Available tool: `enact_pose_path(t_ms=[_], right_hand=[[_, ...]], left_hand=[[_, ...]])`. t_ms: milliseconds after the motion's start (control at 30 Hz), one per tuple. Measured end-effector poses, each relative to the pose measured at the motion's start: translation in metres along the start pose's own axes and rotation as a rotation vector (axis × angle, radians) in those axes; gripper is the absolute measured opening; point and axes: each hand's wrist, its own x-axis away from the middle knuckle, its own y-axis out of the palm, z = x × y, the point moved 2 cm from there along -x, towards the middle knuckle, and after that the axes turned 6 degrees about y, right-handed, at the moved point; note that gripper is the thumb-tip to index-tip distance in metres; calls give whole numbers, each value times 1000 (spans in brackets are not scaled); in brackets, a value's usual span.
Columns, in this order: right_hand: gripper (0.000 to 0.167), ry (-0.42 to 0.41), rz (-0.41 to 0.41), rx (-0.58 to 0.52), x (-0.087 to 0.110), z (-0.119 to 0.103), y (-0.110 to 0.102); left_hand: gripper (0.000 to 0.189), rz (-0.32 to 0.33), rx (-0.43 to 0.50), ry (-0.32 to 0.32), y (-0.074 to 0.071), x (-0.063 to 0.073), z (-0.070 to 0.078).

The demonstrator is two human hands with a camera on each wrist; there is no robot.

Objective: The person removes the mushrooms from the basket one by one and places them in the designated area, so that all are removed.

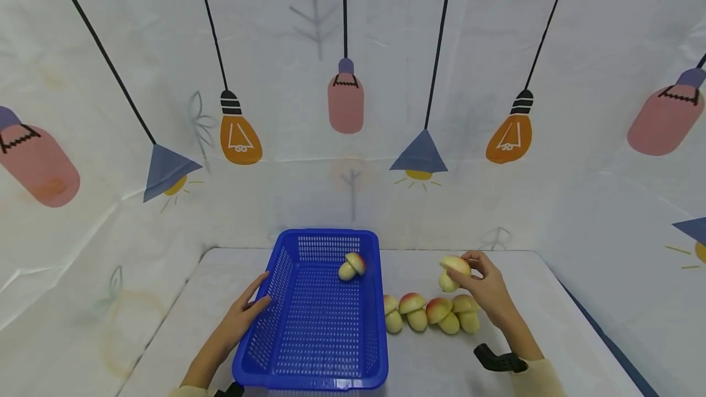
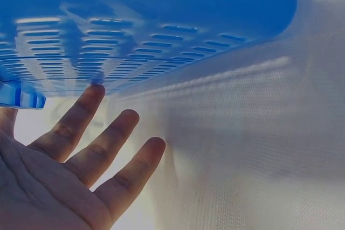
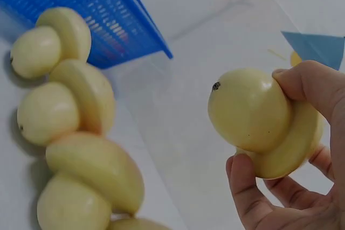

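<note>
A blue plastic basket (image 1: 314, 323) with slotted walls stands on the table, and one toy mushroom (image 1: 352, 266) lies inside near its far right corner. My left hand (image 1: 242, 311) rests against the basket's left side. Its fingers look fairly straight in the left wrist view, one fingertip (image 2: 96, 91) right at the slotted wall (image 2: 81, 41). Beyond the row, my right hand (image 1: 485, 283) grips another toy mushroom (image 1: 455, 271), pale yellow with a rounded cap. Thumb and fingers pinch that mushroom (image 3: 250, 111) around its cap and stem in the right wrist view.
Several toy mushrooms (image 1: 439, 314) with reddish-yellow caps lie in a row to the right of the basket. The white table (image 1: 419, 366) meets a pale curtain (image 1: 298, 201) printed with hanging lamps at the back and sides.
</note>
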Motion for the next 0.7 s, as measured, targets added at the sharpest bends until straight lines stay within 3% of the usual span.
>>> enact_pose_path(t_ms=[467, 700], right_hand=[[55, -29, 58, 164, 15, 20, -49], [61, 22, 77, 229, 22, 35, -65]], left_hand=[[64, 7, -23, 9, 0, 2, 1], [64, 3, -11, 4, 0, 1, 1]])
